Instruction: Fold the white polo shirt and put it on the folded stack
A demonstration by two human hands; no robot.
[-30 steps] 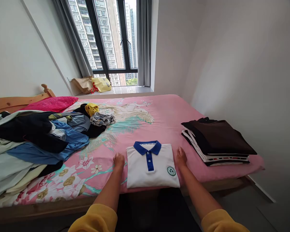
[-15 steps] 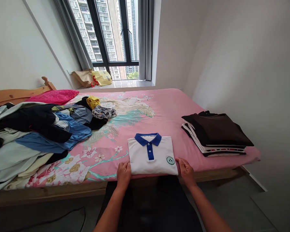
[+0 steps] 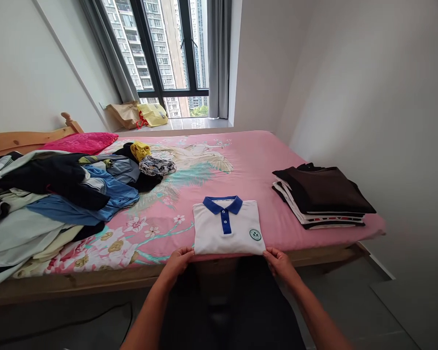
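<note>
A folded white polo shirt (image 3: pixel 211 236) with a blue collar, blue button placket and round green badge lies flat at the bed's front edge, collar pointing away from me. My left hand (image 3: pixel 179 261) pinches its near left corner between thumb and fingers. At the near right corner, my right hand (image 3: pixel 276 260) pinches the fabric in the same way. The shirt's lower edge runs straight between both hands.
On the right of the pink flowered bed (image 3: pixel 255 155) is a stack of folded clothes (image 3: pixel 324 194), dark brown on top. Loose clothes (image 3: pixel 58 194) are heaped at left, by a bright pink pillow (image 3: pixel 82 142). Bags (image 3: pixel 151 114) sit on the windowsill.
Both hands have shifted from the shirt's sides to its near corners and now grip them. The shirt itself looks almost unmoved; the view has tilted slightly.
</note>
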